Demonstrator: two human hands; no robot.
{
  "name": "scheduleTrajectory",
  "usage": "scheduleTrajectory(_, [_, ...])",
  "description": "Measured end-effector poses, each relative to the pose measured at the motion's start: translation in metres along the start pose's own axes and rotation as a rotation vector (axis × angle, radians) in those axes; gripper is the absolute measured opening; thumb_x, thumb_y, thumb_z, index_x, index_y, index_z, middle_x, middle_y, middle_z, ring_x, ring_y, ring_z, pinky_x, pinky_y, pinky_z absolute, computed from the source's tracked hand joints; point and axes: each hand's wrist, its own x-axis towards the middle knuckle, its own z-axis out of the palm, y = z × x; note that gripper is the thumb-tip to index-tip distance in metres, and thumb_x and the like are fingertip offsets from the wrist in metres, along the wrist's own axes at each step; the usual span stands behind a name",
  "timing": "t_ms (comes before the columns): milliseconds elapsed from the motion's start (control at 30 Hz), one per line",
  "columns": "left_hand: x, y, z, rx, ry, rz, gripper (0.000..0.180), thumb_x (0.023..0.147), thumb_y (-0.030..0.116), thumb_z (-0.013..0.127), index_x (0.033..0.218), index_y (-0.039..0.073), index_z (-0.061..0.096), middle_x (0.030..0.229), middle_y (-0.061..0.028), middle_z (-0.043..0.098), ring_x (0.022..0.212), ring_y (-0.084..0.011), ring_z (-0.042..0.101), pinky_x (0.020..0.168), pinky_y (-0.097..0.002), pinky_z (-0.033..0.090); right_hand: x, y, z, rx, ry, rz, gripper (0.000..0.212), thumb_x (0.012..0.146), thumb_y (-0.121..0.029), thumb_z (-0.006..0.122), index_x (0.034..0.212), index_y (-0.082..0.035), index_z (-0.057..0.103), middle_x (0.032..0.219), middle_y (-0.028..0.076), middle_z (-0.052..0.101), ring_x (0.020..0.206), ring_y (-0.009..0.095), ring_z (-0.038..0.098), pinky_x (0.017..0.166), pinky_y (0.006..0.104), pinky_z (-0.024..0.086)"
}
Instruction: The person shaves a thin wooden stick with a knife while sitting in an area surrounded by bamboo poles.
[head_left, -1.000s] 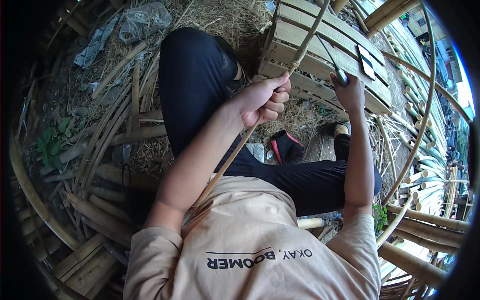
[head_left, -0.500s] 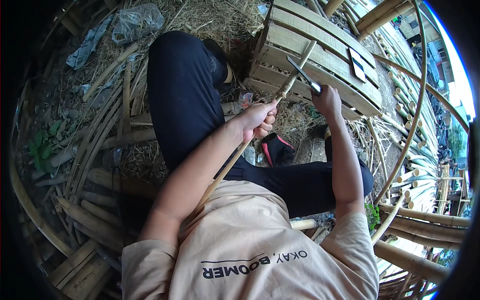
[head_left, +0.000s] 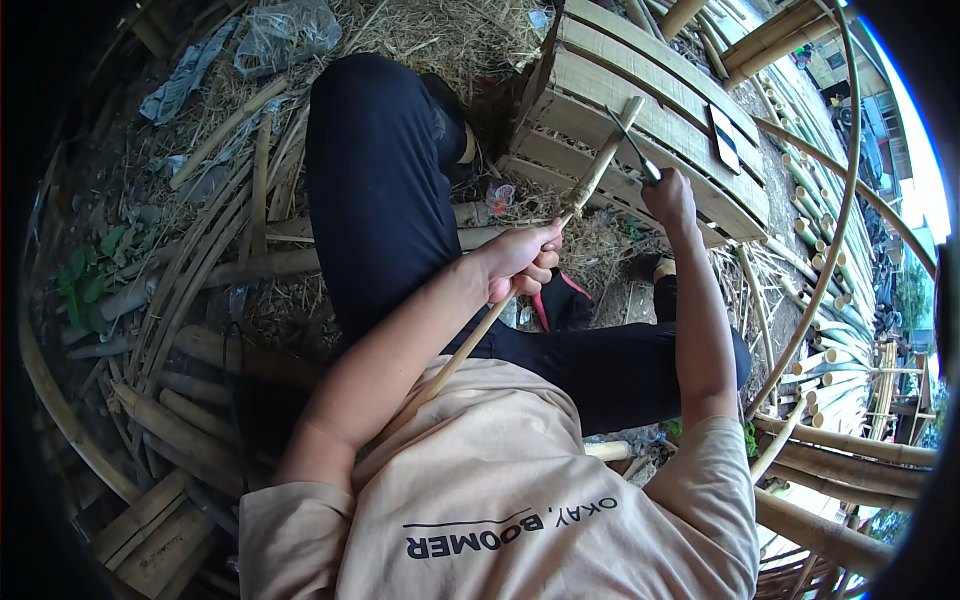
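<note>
My left hand [head_left: 522, 262] is closed round a thin bamboo stick [head_left: 597, 163], just below a knotty node with frayed fibres. The stick slants from my shirt front up to the right, and its far end lies over the edge of a slatted wooden crate [head_left: 580, 75]. In my right hand [head_left: 670, 200] is a knife [head_left: 633, 143], gripped by its handle. Its blade reaches up and to the left, touching or nearly touching the stick near the far end. My fingers hide most of the handle.
A phone-like dark and white slab [head_left: 723, 138] lies on the crate. A red and black cloth item [head_left: 565, 302] is on the ground between my legs. Bamboo poles [head_left: 830, 370] are stacked at right, with more poles [head_left: 190, 440] at left. A clear plastic bag [head_left: 288, 38] lies on straw.
The knife has moved up along the stick toward its far end, my right hand going slightly up and right. My left hand keeps its hold. The whole view has shifted a little.
</note>
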Motion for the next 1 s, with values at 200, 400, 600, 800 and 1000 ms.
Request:
scheduleTrajectory(200, [-0.007,-0.002,-0.002,0.010,0.015,0.009,0.042,0.110,0.046,0.034,0.078,0.019,0.037,0.059,0.0103,0.024,0.044,-0.0012,0.018,0.037,-0.0202,0.013,-0.016,-0.039,-0.024,-0.057,-0.055,-0.090,0.024,0.080,-0.019,0.066,0.096,-0.003,0.075,0.095,0.028,0.070,0.093,0.045,0.068,0.085,0.0507,0.054])
scheduleTrajectory(400, [-0.006,0.000,0.002,0.032,0.002,0.003,0.042,0.110,0.046,0.033,0.079,0.019,0.037,0.061,0.0097,0.025,0.046,-0.0018,0.017,0.038,-0.0217,0.013,-0.002,-0.015,-0.009,-0.004,0.073,0.044,0.029,0.082,-0.025,0.067,0.096,0.000,0.074,0.095,0.028,0.070,0.093,0.046,0.068,0.086,0.0516,0.054])
scheduleTrajectory(600, [-0.005,-0.001,0.001,0.107,0.052,0.013,0.041,0.111,0.044,0.031,0.080,0.018,0.038,0.060,0.0095,0.025,0.045,-0.0017,0.017,0.037,-0.0212,0.013,0.000,-0.019,-0.006,-0.036,0.026,0.012,0.027,0.079,-0.020,0.066,0.097,-0.002,0.075,0.093,0.027,0.071,0.092,0.045,0.068,0.085,0.0518,0.054])
scheduleTrajectory(800, [-0.005,-0.002,-0.002,0.060,0.019,0.006,0.041,0.111,0.045,0.031,0.080,0.018,0.038,0.060,0.0093,0.025,0.045,-0.0016,0.017,0.038,-0.0203,0.014,-0.011,-0.027,-0.019,-0.079,0.002,-0.131,0.026,0.079,-0.021,0.066,0.093,-0.001,0.075,0.092,0.026,0.071,0.089,0.046,0.069,0.083,0.0513,0.055])
scheduleTrajectory(1000, [0.000,-0.001,-0.001,0.077,0.017,0.033,0.041,0.111,0.046,0.030,0.081,0.018,0.039,0.061,0.0092,0.026,0.045,-0.0016,0.017,0.038,-0.0206,0.013,-0.005,-0.022,-0.013,-0.052,0.049,-0.021,0.025,0.081,-0.022,0.067,0.092,0.000,0.073,0.090,0.029,0.070,0.089,0.047,0.068,0.082,0.0534,0.054])
